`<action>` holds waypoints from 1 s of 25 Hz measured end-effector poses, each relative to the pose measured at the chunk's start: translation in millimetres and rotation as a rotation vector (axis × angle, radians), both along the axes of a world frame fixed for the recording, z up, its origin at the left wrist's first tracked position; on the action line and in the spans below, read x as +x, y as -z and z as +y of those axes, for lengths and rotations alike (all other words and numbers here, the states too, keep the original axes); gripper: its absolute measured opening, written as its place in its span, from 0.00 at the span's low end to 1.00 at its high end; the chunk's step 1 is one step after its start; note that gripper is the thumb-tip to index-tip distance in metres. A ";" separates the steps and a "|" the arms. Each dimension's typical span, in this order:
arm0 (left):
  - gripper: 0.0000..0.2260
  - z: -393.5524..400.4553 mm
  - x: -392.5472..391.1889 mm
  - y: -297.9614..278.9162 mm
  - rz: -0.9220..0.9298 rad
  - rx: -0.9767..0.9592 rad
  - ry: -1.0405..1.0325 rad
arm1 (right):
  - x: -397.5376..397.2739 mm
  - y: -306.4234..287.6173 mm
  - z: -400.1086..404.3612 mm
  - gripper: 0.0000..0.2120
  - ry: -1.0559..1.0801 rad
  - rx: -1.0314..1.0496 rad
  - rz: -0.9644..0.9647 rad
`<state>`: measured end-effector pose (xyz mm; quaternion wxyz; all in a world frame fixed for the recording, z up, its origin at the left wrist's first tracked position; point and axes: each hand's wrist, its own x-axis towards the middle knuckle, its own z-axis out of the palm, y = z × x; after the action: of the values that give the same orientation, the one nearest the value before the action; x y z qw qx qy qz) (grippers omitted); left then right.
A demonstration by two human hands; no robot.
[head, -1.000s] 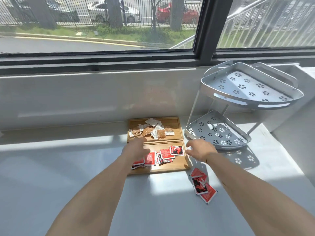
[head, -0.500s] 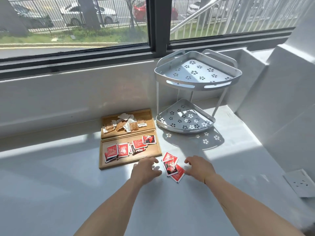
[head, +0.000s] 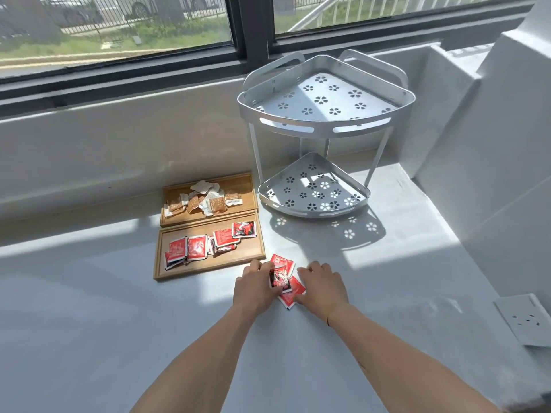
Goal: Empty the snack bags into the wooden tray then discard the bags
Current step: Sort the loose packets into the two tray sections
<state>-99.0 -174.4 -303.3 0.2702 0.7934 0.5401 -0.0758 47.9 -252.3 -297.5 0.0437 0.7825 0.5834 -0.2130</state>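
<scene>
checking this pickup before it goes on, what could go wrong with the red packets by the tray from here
1. Both hands, left and right, close on the overlapping red packets from either side; a loose grip may leave the bottom one behind.
2. The packets lie flat on the smooth white ledge, so they might slide instead of lifting.
3. The near wooden tray is close; a sweep could nudge it.

Glossy red foil packets (head: 284, 277) on a smooth, matt grey ledge (head: 89, 323). Warm, satin-finished wooden tray (head: 208, 271) (grain faintly visible). Perforated corner rack (head: 325, 114) in brushed, silvery metal. Matt white plastic socket plate (head: 526, 318).
</scene>
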 end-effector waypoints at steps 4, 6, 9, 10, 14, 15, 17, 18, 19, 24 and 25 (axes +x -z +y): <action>0.24 -2.8 2.3 -1.0 -0.028 0.001 -0.072 | -8.1 9.0 2.2 0.27 0.004 0.017 0.019; 0.22 -2.7 2.4 -1.4 -0.092 -0.012 -0.126 | -8.7 9.9 4.3 0.26 0.021 0.022 0.048; 0.15 0.6 3.2 -2.8 -0.216 -0.124 -0.211 | -3.9 8.6 10.9 0.25 0.057 0.034 0.096; 0.14 2.0 3.0 -2.7 -0.260 -0.191 -0.270 | -1.9 7.1 12.7 0.23 0.082 0.036 0.132; 0.09 10.8 0.3 -7.6 -0.355 -0.332 -0.328 | 10.3 8.1 10.3 0.19 0.143 -0.034 0.314; 0.09 14.3 1.4 -10.6 -0.348 -0.321 -0.293 | 15.0 7.7 7.5 0.18 0.157 -0.056 0.328; 0.13 24.6 7.9 -15.5 -0.260 -0.258 -0.180 | 25.7 6.2 2.6 0.17 0.188 -0.061 0.349; 0.16 30.5 12.5 -17.2 -0.191 -0.231 -0.106 | 30.9 5.3 0.2 0.17 0.200 -0.058 0.353; 0.20 35.8 17.8 -17.9 -0.124 -0.211 -0.032 | 35.8 4.2 -2.0 0.18 0.216 -0.058 0.349; 0.25 51.6 34.1 -14.1 0.130 -0.169 0.175 | 47.9 8.3 -9.5 0.20 0.316 -0.045 0.370; 0.23 50.0 34.4 -13.7 0.153 -0.150 0.191 | 47.2 9.2 -10.4 0.20 0.328 -0.039 0.371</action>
<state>-64.6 -124.3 -289.6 0.2784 0.8106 0.4742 -0.2013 95.0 -262.7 -306.7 -0.0844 0.8132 0.4425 -0.3685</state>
